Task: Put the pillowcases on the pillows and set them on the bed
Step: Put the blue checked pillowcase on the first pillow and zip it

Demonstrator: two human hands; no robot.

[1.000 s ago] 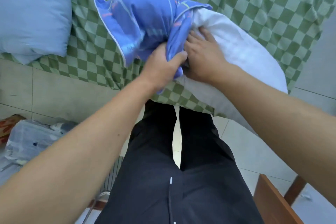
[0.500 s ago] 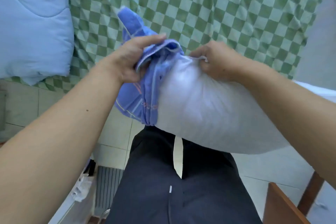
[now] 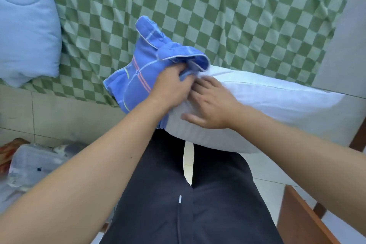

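We hold the white pillow (image 3: 267,109) across our lap at the bed (image 3: 217,16) edge. The left hand (image 3: 170,87) grips the bunched blue pillowcase (image 3: 142,69) over one end; the right hand (image 3: 212,107) presses flat, fingers straight. Both items are likely soft and light: grip the case at its hem.

Pale tiled floor (image 3: 65,111), green checked bedsheet (image 3: 217,16), light blue quilt (image 3: 23,25), brown wooden furniture (image 3: 301,220) at lower right.
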